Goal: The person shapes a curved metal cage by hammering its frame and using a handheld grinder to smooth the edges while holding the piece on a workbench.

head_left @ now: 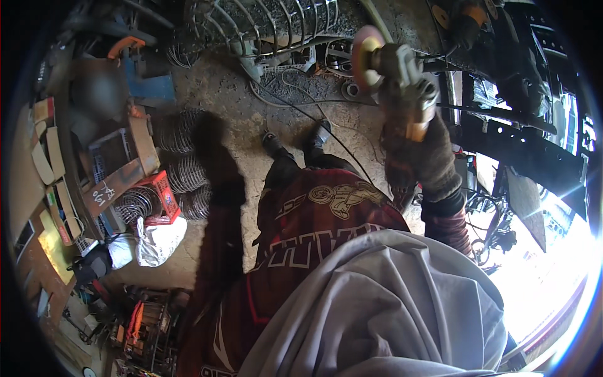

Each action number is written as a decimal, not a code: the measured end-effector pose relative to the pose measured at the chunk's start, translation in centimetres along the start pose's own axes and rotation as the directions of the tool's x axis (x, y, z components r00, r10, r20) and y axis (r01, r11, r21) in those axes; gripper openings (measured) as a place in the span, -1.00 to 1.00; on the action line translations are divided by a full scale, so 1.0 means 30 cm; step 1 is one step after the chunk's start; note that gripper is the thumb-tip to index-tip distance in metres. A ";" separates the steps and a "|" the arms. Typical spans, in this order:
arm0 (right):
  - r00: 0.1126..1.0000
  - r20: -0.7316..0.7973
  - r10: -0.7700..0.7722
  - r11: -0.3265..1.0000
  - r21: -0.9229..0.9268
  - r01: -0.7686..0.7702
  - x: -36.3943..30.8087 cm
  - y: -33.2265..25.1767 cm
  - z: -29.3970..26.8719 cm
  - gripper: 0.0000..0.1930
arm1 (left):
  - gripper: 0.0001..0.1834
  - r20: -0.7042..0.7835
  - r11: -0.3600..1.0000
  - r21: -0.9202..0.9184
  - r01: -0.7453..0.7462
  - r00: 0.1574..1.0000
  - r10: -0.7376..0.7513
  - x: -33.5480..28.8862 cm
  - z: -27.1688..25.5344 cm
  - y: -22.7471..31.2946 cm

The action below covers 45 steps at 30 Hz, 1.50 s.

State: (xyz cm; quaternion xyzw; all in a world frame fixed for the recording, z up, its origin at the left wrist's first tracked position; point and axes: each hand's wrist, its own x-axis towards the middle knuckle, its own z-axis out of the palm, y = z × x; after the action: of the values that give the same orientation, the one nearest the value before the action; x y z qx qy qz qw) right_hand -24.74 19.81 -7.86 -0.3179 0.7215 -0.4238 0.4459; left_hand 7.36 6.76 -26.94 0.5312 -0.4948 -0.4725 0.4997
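Note:
My right hand point(433, 154), in a dark knitted work glove, is wrapped around an angle grinder point(405, 75). The grinder is raised at the upper right, its metal head pointing away from me. A pink and cream round disc point(366, 56) is fitted on its left side. My left hand point(217, 138) appears as a dark, shaded shape left of my legs; its fingers cannot be made out. Beyond my feet lies a large cage-like row of curved metal rods point(270, 22), apart from the disc.
Black cables point(342, 147) trail over the floor near my shoes point(317, 135). Stacked wire coils point(185, 173), a red crate point(165, 198) and a white sack point(160, 242) stand at left. Dark perforated metal beams point(521, 147) and tangled cables point(493, 226) lie at right.

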 end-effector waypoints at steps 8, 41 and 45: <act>0.981 -0.158 -0.117 0.952 0.264 0.156 0.099 -0.074 -0.089 -0.58 | -0.39 0.957 0.986 -0.042 -0.162 0.278 0.087 -0.207 0.569 0.470; 0.943 -0.118 -0.313 0.892 -0.377 0.249 0.457 -0.027 -0.333 -0.42 | -0.49 0.676 0.928 0.369 -0.049 0.699 -0.232 -0.442 1.024 0.483; 0.971 -0.093 -0.219 0.929 -0.325 0.178 0.535 -0.012 -0.364 -0.45 | -0.46 0.656 0.917 0.399 0.021 0.692 -0.302 -0.406 1.042 0.528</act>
State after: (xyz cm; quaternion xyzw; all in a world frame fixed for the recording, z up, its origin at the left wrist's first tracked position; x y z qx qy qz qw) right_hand -41.12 9.82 -10.90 -0.4284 0.7710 -0.3658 0.2971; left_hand -25.41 16.75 -12.72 0.4343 -0.6759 -0.5829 0.1215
